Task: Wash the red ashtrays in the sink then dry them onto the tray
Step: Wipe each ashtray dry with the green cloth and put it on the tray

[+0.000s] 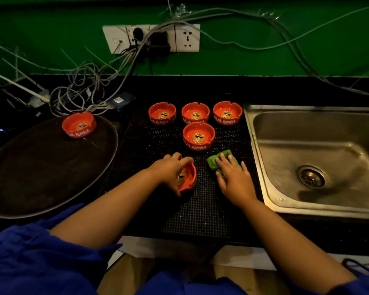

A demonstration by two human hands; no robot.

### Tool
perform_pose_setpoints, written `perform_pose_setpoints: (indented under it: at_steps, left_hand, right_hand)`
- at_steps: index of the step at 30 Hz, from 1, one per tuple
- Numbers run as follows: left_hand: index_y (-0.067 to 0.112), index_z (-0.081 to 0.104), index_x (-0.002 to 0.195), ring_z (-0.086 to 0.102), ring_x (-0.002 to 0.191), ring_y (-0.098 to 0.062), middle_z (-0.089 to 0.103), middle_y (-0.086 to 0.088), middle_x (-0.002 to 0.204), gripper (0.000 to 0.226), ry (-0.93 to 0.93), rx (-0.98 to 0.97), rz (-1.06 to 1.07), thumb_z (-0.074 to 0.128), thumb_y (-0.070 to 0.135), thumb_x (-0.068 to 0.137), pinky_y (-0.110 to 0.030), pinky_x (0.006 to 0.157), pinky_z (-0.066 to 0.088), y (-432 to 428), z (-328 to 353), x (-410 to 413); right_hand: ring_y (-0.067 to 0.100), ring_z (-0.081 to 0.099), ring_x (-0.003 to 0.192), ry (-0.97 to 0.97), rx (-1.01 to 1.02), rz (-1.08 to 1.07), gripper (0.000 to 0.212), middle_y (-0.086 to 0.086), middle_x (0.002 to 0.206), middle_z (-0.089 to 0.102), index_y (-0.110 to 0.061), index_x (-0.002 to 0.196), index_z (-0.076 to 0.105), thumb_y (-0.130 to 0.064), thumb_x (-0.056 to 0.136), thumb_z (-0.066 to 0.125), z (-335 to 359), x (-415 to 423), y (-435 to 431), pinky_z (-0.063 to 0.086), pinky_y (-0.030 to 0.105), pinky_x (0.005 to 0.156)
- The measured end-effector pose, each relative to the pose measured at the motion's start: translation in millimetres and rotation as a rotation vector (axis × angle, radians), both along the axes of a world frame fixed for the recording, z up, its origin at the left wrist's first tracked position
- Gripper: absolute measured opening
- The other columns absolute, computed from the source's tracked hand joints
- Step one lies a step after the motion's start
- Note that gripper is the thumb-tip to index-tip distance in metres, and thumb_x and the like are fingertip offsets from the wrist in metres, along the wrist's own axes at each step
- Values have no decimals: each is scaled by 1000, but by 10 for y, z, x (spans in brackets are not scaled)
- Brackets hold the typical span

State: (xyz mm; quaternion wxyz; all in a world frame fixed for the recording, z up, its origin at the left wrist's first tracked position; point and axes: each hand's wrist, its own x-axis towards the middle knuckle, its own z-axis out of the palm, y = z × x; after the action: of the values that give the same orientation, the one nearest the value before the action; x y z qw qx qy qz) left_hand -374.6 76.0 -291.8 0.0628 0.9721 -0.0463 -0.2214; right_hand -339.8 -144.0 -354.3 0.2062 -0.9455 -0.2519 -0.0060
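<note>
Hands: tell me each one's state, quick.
Left hand: grips a red ashtray.
Right hand: open, flat on the green cloth.

Green wall (307, 60) (tangled cables (77, 96)) above a black counter (200, 86).

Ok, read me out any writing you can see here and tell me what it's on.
"AJA RIMBA": front ashtray and rear right ashtray.
"JA RIMBA": ashtray on the tray.
"RIMBA": rear left ashtray.
"AJA": rear middle ashtray, rest hidden.
White label on the blue box: too small to read.
</note>
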Motion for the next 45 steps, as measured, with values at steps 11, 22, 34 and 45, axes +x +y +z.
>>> perform_pose_setpoints:
  at_steps: [11,22,34,45]
  left_hand:
    - [43,25,127,41,125,-17,34,1,137,104,-446,-1011,520,84,52,42,-37,102,42,-195,-381,-202]
    - [43,36,124,47,123,-11,47,5,132,106,-494,-841,458,83,66,33,-29,105,38,551,-514,-586]
    - [24,20,147,3,138,1,22,13,150,147,-353,-534,326,46,97,22,-30,114,-7,767,-654,-569]
    - [29,30,143,5,136,4,33,13,148,125,-382,-578,313,59,81,33,-36,116,-5,782,-673,-550]
  right_hand:
    - [16,24,142,-33,-1,-11,53,-2,151,33,-18,143,39,-34,91,39,-57,23,-6,11,37,115]
    - [14,23,143,-1,-5,-33,45,-5,150,34,-23,140,43,-31,96,48,-62,35,30,12,37,115]
    - [17,32,139,196,402,99,41,7,144,44,-12,135,50,-25,97,49,359,-277,1109,27,39,114]
    - [16,32,137,-99,30,537,46,-6,146,38,-25,132,54,-42,92,37,201,-190,749,38,45,106]
